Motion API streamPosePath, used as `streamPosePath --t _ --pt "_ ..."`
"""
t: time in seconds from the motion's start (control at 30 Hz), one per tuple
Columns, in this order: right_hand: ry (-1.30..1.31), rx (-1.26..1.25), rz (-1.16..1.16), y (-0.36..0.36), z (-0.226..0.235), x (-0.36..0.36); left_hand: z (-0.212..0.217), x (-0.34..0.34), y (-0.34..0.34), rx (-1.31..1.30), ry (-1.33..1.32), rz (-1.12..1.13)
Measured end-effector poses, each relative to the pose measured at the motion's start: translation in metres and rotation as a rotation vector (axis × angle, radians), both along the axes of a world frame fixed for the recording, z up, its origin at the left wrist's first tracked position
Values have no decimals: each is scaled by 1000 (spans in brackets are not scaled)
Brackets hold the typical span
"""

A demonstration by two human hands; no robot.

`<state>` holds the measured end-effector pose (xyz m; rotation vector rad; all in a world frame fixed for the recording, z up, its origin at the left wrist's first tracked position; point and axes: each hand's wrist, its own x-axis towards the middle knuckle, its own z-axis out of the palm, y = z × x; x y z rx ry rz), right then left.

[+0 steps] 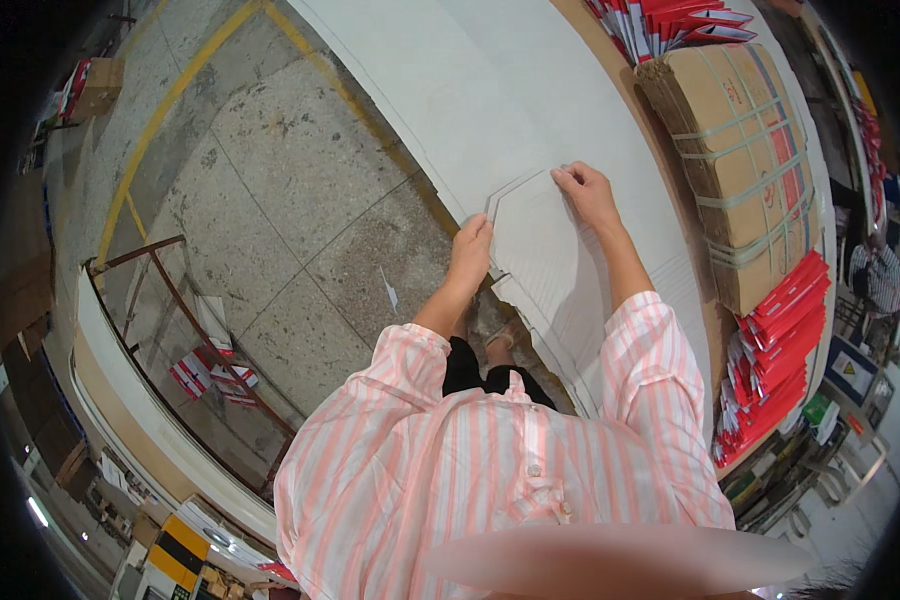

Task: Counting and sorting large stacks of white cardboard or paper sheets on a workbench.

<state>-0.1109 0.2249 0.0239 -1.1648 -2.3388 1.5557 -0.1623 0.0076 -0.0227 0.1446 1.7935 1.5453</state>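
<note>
A white sheet of paper or thin card (538,222) with a slanted corner lies along the near edge of a white-topped table, over other white sheets. At its left edge my left hand (473,248) is closed, thumb on top, pinching the sheet. My right hand (588,195) has its thumb and forefinger pressed together at the sheet's far right corner. Below my right hand, the stacked edges of more white sheets (560,290) show along the table, partly in shadow.
Right on the table stands a brown carton (735,150) bound with pale straps. Red and white folded packages (770,350) lie in front of it, with more (670,25) behind. Left is a concrete floor (310,180) with yellow lines and a rusty metal frame (185,310).
</note>
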Motion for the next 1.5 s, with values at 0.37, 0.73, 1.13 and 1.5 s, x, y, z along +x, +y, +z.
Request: streamPosePath --t 0.37,0.73,1.13,1.5 --pt "87 34 -18 -5 -18 13 5 2 2 -2 -10 -34" --pt "208 176 -127 -13 12 32 10 0 5 139 -164 2" --pt "107 -49 -2 -1 4 31 8 3 5 153 -163 57" --pt "15 41 1 -5 -17 33 11 2 5 174 -140 45"
